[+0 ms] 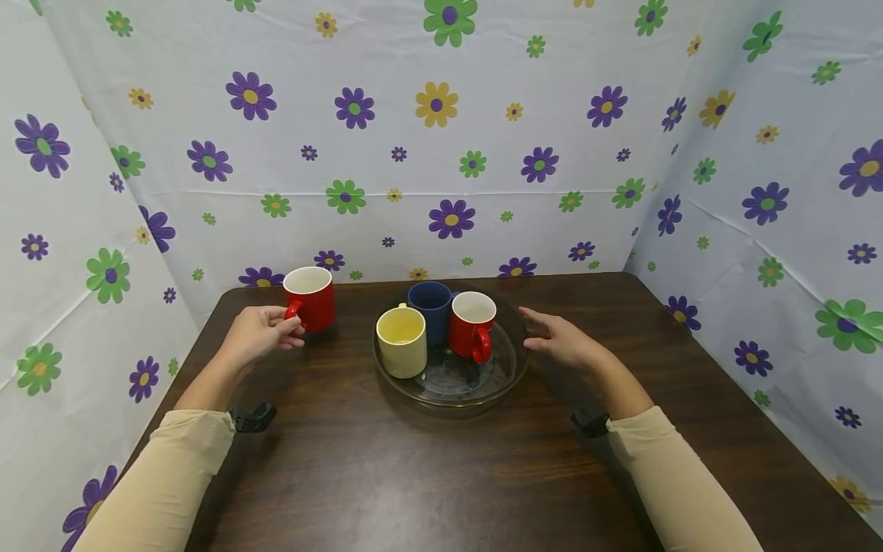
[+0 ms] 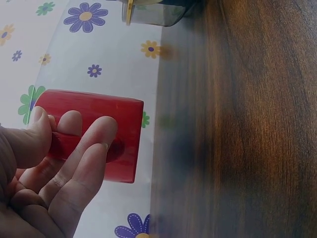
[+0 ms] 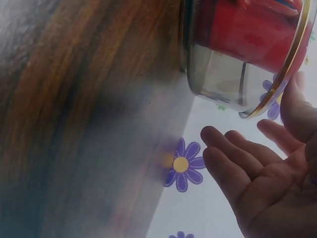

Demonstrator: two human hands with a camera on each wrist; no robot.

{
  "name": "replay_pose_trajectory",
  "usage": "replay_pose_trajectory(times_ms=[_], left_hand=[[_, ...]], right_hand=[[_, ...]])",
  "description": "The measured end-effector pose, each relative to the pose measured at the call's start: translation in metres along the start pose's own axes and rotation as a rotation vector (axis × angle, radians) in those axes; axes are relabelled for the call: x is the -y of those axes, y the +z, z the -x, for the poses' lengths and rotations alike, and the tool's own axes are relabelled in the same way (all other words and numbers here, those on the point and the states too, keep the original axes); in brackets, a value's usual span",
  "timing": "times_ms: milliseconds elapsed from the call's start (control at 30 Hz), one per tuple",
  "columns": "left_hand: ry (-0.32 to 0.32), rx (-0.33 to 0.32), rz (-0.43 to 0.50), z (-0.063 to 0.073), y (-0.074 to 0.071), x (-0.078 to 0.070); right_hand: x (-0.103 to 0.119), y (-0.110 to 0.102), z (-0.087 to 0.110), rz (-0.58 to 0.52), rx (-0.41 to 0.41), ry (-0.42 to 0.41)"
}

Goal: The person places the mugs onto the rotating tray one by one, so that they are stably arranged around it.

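Observation:
My left hand [image 1: 265, 333] pinches the handle of a red mug [image 1: 319, 303] with a white inside, upright at the table's left side. In the left wrist view, thumb and fingers are around the handle of the red mug [image 2: 94, 106], its base close over the tabletop. A clear glass dish [image 1: 455, 392] with a gold rim stands mid-table. It holds a yellow mug [image 1: 402, 353], a dark blue mug [image 1: 436, 314] and another red mug [image 1: 464, 330]. My right hand [image 1: 562, 340] is beside the dish's right edge, fingers loosely extended, thumb right at the rim in the right wrist view.
The dark wood table [image 1: 428, 475] has rounded back corners. Flower-printed white cloth [image 1: 414, 161] hangs behind it and along both sides. The dish's mugs stand close together toward its back and left, with bare glass at the front.

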State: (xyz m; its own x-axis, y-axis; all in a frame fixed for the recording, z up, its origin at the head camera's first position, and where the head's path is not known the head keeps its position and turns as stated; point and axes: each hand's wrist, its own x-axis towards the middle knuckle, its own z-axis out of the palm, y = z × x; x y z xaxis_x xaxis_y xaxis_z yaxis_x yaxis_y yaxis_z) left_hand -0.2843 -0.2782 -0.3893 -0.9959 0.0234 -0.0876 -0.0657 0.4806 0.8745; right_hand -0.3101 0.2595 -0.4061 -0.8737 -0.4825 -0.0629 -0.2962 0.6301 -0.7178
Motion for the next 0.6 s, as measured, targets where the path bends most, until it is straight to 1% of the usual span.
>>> replay_pose_trajectory(times_ms=[100,233,467,600], left_hand=[[-0.004,0.000,0.000,0.0010,-0.0003,-0.0014],[-0.001,0.003,-0.001,0.0034,-0.0010,-0.0031],[0.029,0.027,-0.014,0.0036,-0.0044,-0.0038],[0.044,0.048,-0.022,0.0033,-0.0065,-0.0035]], right_hand=[[-0.0020,0.0001,0.0000,0.006,0.005,-0.007],[-0.0032,0.0012,0.0012,0.012,0.017,0.008],[-0.0004,0.0047,0.0041,-0.002,0.028,0.026],[0.0027,0.0057,0.0051,0.007,0.030,0.033]])
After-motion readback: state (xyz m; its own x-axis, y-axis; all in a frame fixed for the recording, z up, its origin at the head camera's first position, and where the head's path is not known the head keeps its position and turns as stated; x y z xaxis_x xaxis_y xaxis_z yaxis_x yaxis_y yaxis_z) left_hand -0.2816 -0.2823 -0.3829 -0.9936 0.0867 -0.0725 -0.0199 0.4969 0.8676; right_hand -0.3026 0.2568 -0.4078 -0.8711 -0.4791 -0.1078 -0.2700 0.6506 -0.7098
